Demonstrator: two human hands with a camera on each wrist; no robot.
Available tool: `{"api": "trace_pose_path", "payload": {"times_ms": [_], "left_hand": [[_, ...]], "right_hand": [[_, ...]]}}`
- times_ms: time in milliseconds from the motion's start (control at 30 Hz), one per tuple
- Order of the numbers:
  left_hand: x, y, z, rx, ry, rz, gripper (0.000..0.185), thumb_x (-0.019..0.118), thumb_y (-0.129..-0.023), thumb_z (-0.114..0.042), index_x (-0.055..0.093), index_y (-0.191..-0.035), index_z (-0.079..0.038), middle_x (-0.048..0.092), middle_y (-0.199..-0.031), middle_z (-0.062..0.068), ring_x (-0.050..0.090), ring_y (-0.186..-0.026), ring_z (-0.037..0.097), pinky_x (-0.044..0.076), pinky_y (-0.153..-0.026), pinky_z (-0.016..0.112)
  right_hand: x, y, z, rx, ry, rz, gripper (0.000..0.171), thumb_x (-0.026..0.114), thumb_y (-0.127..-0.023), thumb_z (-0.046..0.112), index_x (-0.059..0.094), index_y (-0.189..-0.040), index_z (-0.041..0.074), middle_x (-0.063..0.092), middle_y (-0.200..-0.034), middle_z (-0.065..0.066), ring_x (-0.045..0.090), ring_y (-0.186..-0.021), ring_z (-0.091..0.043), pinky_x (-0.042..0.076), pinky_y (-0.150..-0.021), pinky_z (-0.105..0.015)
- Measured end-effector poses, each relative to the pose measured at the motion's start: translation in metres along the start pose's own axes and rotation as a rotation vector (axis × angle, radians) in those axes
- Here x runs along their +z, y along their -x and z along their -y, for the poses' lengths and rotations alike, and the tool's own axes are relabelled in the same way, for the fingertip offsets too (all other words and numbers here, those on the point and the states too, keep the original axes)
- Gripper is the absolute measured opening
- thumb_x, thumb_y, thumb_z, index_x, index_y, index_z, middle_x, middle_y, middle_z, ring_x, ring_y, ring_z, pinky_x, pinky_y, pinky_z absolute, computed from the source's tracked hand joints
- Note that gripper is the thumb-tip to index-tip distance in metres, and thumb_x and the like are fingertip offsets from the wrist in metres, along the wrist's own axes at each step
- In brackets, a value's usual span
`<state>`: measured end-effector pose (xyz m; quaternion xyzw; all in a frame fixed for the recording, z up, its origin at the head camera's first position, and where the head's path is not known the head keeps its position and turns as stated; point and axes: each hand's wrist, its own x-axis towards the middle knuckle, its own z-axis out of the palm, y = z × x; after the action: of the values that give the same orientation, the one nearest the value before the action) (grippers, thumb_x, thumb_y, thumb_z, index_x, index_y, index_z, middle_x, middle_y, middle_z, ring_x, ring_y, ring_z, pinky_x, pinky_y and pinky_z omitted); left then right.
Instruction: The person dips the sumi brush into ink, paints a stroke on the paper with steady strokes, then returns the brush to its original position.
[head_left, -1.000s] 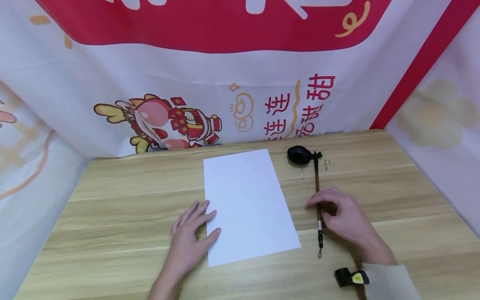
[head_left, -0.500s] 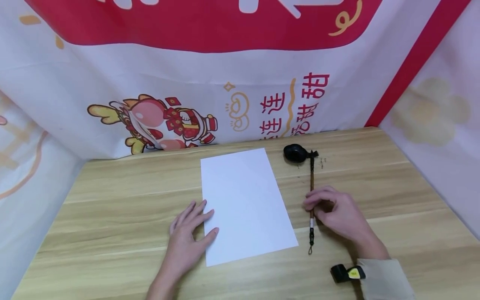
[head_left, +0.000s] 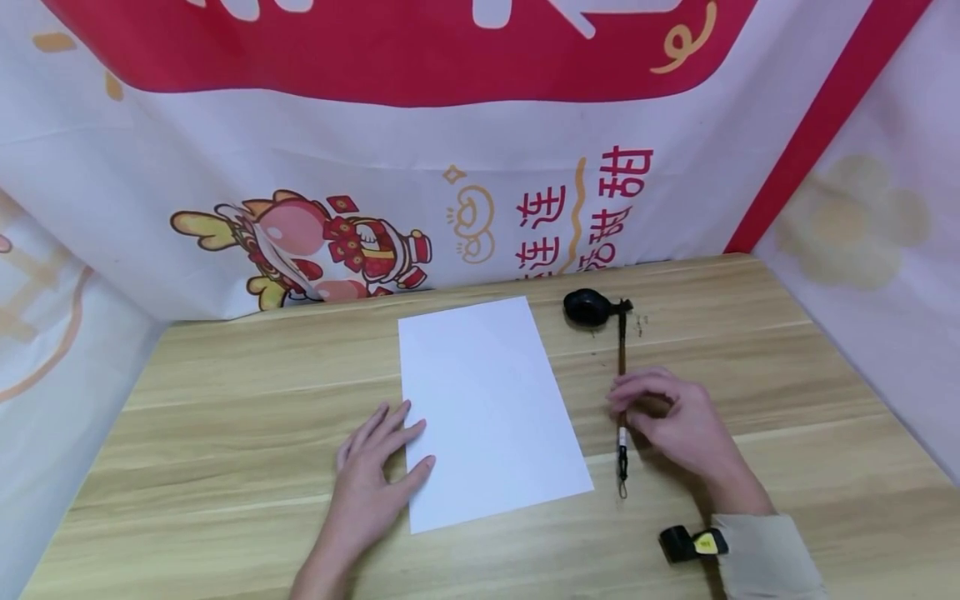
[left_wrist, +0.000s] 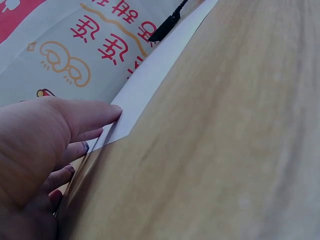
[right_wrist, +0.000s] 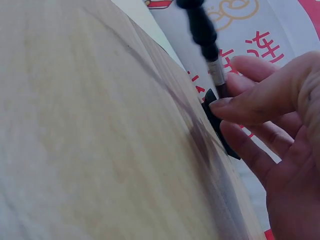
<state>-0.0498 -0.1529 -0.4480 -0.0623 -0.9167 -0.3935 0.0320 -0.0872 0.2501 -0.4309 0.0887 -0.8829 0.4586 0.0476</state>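
A blank sheet of white paper [head_left: 491, 400] lies on the table. My left hand [head_left: 371, 492] rests with spread fingers on its left edge; in the left wrist view the thumb [left_wrist: 95, 114] touches the sheet. To the right of the paper, my right hand [head_left: 686, 425] pinches the brown handle of a writing brush [head_left: 622, 358]. The right wrist view shows thumb and fingers on the brush [right_wrist: 204, 37], its dark end with a hanging loop tilted up off the table. The brush's black tip lies by a small black dish [head_left: 587, 307], probably holding ink.
Dark specks mark the wooden table [head_left: 247, 433] beside the dish. A printed cloth [head_left: 337, 133] hangs behind the table's far edge, with more cloth at both sides. A black strap device [head_left: 690, 543] is worn at the right sleeve.
My right fingers have closed on the brush handle, and its looped end has lifted slightly. The left hand stays on the paper. The head view has shifted a little.
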Motion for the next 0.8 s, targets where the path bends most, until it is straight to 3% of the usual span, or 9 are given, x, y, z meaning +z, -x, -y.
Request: {"api": "trace_pose_path", "payload": {"times_ms": [333,567,667,800], "left_hand": [[0.000,0.000,0.000,0.004,-0.005,0.001,0.051,0.085,-0.091,-0.028,0.072,-0.139,-0.016,0.053,-0.166,0.004,0.033,-0.162,0.039,0.011,-0.127,0.070],[0.001,0.000,0.001,0.008,-0.011,0.001,0.051,0.085,-0.092,-0.028,0.072,-0.140,-0.016,0.053,-0.166,0.003,0.033,-0.162,0.039,0.011,-0.127,0.070],[0.001,0.000,0.001,0.007,-0.012,0.004,0.051,0.084,-0.092,-0.029,0.072,-0.140,-0.017,0.052,-0.166,0.003,0.033,-0.162,0.039,0.011,-0.127,0.070],[0.001,0.000,0.001,0.007,-0.011,0.001,0.051,0.084,-0.092,-0.029,0.071,-0.140,-0.017,0.052,-0.166,0.004,0.033,-0.162,0.039,0.011,-0.127,0.070]], "right_hand": [[-0.009,0.003,0.007,0.010,-0.140,-0.058,0.039,0.072,-0.084,-0.017,0.081,-0.112,0.009,0.072,-0.133,-0.007,0.068,-0.116,0.001,0.054,-0.101,-0.012],[-0.018,0.001,0.010,-0.173,-0.493,-0.063,0.040,0.066,-0.080,-0.030,0.074,-0.114,-0.010,0.077,-0.130,-0.001,0.076,-0.109,-0.009,0.060,-0.099,-0.021],[-0.020,0.000,0.010,-0.187,-0.594,-0.042,0.042,0.064,-0.082,-0.031,0.074,-0.114,-0.008,0.078,-0.130,-0.002,0.076,-0.112,-0.011,0.061,-0.098,-0.021],[-0.019,0.000,0.011,-0.160,-0.638,-0.028,0.043,0.061,-0.084,-0.030,0.070,-0.121,-0.010,0.078,-0.129,-0.002,0.074,-0.112,-0.012,0.060,-0.099,-0.021]]}}
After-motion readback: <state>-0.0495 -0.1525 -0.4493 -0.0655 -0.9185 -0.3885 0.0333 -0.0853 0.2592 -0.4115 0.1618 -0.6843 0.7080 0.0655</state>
